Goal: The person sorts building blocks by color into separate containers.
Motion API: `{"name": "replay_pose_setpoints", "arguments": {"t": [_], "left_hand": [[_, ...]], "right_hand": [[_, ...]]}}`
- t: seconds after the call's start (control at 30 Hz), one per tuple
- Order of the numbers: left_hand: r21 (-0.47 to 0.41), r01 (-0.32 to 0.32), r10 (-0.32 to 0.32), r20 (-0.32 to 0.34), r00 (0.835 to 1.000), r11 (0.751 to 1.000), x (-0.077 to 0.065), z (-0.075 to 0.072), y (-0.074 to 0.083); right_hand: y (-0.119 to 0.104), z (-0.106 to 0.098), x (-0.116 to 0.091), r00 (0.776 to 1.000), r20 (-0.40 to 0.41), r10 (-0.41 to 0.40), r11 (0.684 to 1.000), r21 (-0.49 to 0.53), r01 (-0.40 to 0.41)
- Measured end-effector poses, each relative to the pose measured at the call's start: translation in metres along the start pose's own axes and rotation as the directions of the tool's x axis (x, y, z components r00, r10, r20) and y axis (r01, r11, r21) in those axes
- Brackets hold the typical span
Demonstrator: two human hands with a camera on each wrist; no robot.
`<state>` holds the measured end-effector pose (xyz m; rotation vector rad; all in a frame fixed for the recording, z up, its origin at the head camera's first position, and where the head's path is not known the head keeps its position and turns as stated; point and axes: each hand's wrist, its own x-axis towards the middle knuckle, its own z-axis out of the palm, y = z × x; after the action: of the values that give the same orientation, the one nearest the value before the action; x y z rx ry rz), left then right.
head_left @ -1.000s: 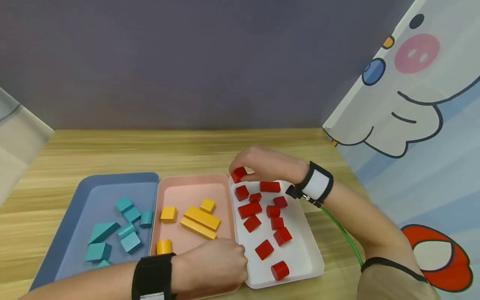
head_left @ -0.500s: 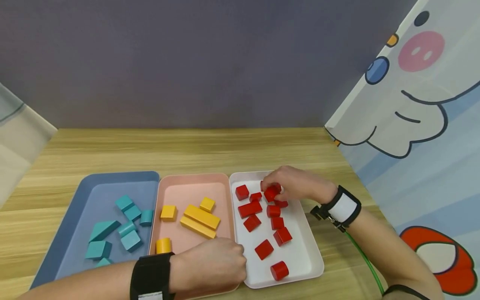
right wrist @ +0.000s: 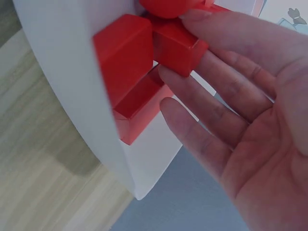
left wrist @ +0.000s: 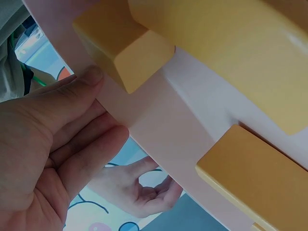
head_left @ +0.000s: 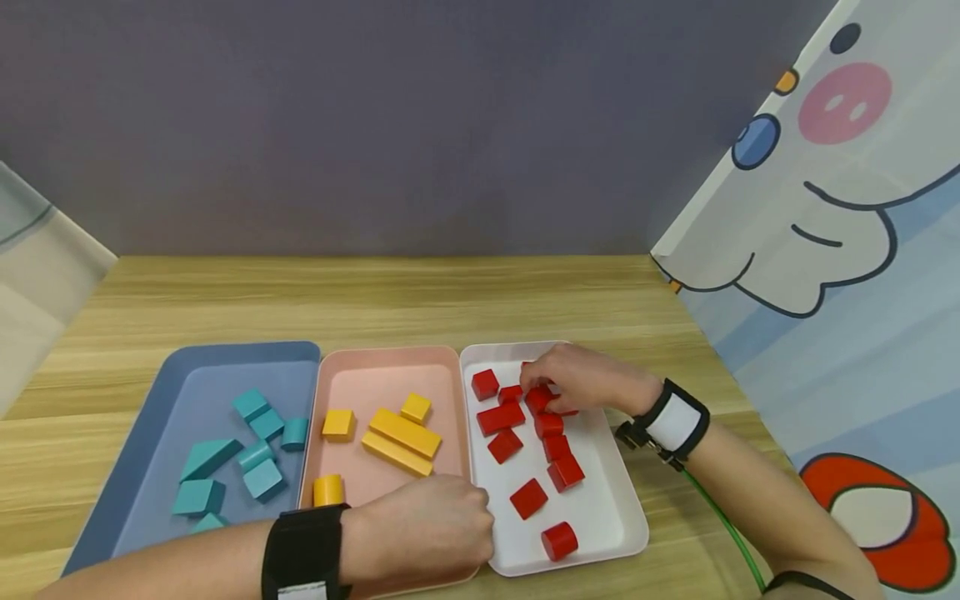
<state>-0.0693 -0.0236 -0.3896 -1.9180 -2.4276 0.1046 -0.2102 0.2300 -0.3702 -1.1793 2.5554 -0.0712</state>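
My right hand (head_left: 581, 379) reaches into the white tray (head_left: 618, 517) and pinches a red block (right wrist: 175, 48) between thumb and fingers. That block sits among other red blocks; a red cylinder (head_left: 549, 425) lies just in front. By the tray wall in the right wrist view are another red block (right wrist: 125, 55) and a long red block (right wrist: 144, 108). My left hand (head_left: 423, 529) is at the near right side of the pink tray (head_left: 386, 360). Its thumb lies over the tray's rim with fingers curled below, gripping the edge beside a yellow block (left wrist: 127, 53).
On the left stands a blue tray (head_left: 247, 354) with several teal blocks. Several yellow blocks (head_left: 405, 433) lie in the pink tray. The three trays stand side by side on a wooden table (head_left: 375, 300), with a grey wall (head_left: 375, 125) behind and a printed curtain (head_left: 847, 333) at right.
My right hand has carried the red block from the white tray's far left corner rightward and down among the other red blocks. My left hand has stayed in place.
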Motion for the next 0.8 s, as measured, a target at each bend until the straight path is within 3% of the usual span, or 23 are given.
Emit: {"name": "replay_pose_setpoints", "arguments": {"t": [0.4, 0.57, 0.7, 0.8], "left_hand": [[0.002, -0.004, 0.004, 0.01, 1.0, 1.0, 0.003, 0.0, -0.003], [0.012, -0.005, 0.005, -0.015, 1.0, 1.0, 0.004, 0.0, -0.007], [0.085, -0.015, 0.022, -0.09, 0.996, 0.996, 0.008, -0.01, -0.019], [0.153, 0.059, -0.023, -0.226, 0.974, 0.987, 0.002, -0.026, -0.039]], "right_hand": [[0.003, 0.006, -0.006, 1.0, -0.018, 0.013, 1.0, 0.02, -0.013], [0.003, -0.004, -0.004, 0.996, -0.085, 0.014, 1.0, 0.015, -0.013], [-0.001, -0.031, 0.0, 0.98, -0.199, 0.03, 0.999, -0.017, -0.034], [-0.003, -0.05, 0.01, 0.958, -0.286, 0.03, 0.998, -0.043, -0.044]]}}
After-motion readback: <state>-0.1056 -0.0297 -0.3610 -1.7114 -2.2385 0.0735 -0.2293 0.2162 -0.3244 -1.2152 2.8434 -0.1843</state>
